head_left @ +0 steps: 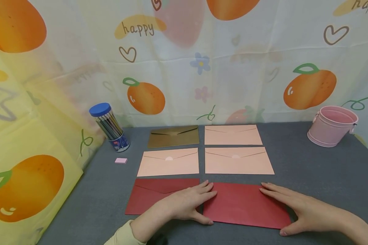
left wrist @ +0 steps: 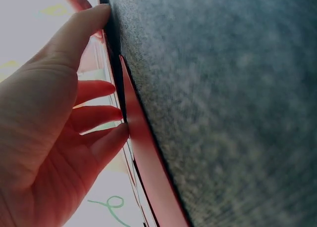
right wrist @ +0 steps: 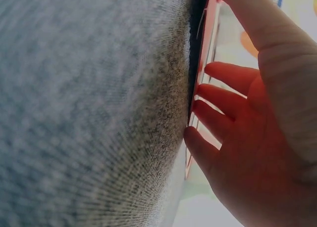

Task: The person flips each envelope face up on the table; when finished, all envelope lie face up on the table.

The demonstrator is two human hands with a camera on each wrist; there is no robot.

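Observation:
In the head view a plain red envelope (head_left: 245, 204) lies on the dark grey table, no flap line showing on its face. My left hand (head_left: 185, 200) is at its left end, the fingertips over the upper left corner and the thumb near the lower left one. At the other end, my right hand (head_left: 303, 207) has its fingers at the upper right corner and the thumb by the lower right corner. Both hands have spread, relaxed fingers. Beside the left hand lies a darker red envelope (head_left: 150, 194) with its flap side up, partly hidden by that hand.
Behind lie two pink envelopes (head_left: 171, 163) (head_left: 237, 163), then a brown-gold envelope (head_left: 173, 137) and another pink envelope (head_left: 231, 136). A blue-lidded pencil tub (head_left: 110, 127) and a small pink block (head_left: 121, 160) are at left, a pink bucket (head_left: 332, 127) at right.

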